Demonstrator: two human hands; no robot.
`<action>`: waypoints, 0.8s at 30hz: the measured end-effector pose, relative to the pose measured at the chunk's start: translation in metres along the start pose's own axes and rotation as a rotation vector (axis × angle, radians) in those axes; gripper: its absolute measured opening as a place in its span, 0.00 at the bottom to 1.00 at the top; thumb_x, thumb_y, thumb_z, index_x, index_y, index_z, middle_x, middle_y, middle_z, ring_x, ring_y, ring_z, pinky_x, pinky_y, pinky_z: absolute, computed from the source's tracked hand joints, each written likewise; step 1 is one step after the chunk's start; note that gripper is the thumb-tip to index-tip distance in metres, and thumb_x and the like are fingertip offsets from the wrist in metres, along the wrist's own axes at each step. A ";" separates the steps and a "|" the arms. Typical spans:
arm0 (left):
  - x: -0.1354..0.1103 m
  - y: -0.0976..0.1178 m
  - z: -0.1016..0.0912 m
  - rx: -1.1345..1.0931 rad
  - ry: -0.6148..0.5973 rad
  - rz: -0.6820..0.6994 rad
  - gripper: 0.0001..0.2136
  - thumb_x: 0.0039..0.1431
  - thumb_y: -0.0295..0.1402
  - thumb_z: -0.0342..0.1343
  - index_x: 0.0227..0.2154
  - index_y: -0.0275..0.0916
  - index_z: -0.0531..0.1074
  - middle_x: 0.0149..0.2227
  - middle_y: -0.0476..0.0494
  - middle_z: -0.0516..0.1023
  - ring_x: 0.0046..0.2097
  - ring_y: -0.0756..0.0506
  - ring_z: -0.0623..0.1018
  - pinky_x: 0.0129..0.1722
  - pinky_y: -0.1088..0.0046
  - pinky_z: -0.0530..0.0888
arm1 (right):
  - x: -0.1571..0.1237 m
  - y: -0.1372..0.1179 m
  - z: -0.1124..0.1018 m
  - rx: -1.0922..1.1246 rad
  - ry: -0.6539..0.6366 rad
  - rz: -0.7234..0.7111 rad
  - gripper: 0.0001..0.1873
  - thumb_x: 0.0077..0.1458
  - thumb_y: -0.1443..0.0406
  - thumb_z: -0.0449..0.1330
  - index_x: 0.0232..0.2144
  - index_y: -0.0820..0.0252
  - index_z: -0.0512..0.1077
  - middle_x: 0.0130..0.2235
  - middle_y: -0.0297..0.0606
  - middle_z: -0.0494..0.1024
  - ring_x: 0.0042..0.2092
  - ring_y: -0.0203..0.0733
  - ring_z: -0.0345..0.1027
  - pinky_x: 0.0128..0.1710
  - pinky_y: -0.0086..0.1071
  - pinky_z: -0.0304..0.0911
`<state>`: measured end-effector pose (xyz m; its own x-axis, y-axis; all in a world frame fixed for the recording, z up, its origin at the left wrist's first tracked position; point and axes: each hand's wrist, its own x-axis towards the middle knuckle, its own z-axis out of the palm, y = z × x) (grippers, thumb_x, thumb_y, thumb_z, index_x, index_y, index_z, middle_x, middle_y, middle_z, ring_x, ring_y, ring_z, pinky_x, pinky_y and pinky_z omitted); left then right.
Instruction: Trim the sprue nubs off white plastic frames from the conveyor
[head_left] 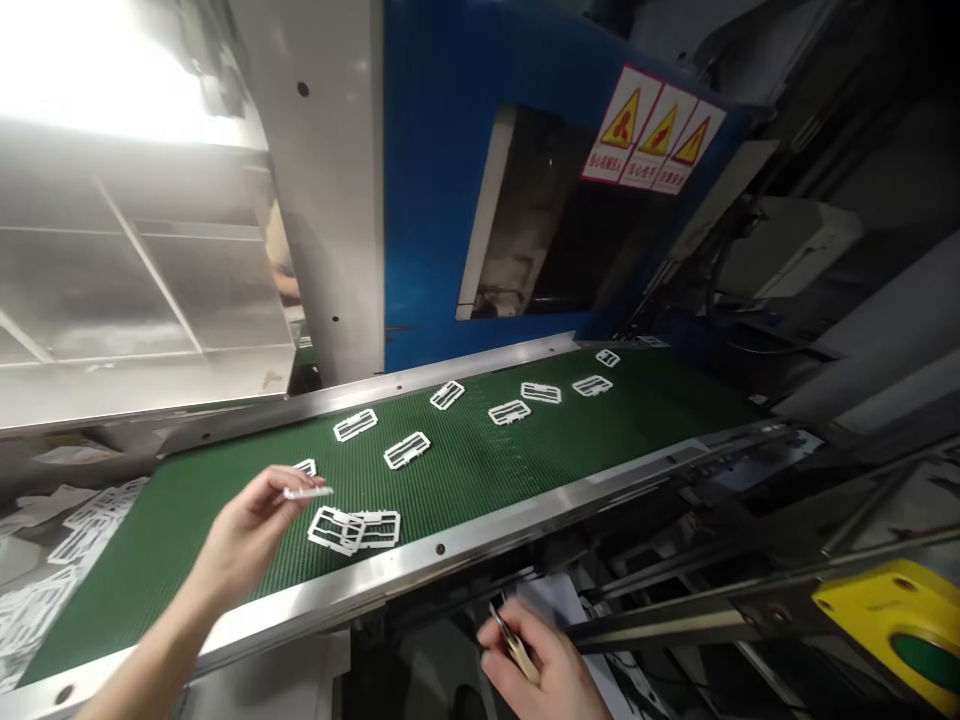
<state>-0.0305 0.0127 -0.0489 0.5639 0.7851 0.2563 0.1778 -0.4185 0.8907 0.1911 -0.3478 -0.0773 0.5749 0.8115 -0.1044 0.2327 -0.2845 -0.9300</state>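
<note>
Left fingers pinch a white frame; just right, two frames overlap; the right hand holds a tool.

Left fingers pinch together; right fingers seem curled.

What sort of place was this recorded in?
Probably a factory floor: white slotted parts lie along a green conveyor belt, beside a blue machine bearing warning signs with yellow triangles.

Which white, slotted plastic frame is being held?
The white, slotted plastic frame pinched in the left grip, seen edge-on; the frames on the green ribbed belt lie unheld.
</note>
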 end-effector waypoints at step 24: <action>-0.109 0.102 0.204 -0.558 -0.023 -0.213 0.10 0.66 0.42 0.76 0.47 0.48 0.87 0.42 0.44 0.88 0.42 0.45 0.88 0.43 0.77 0.86 | 0.061 -0.048 -0.052 0.314 0.004 -0.320 0.08 0.70 0.59 0.70 0.38 0.54 0.79 0.37 0.33 0.78 0.41 0.43 0.72 0.47 0.36 0.68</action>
<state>0.0905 -0.2086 -0.0621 0.5807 0.8127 0.0479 -0.1584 0.0551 0.9858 0.2560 -0.3119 -0.0208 0.5156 0.8314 0.2071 0.1505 0.1500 -0.9772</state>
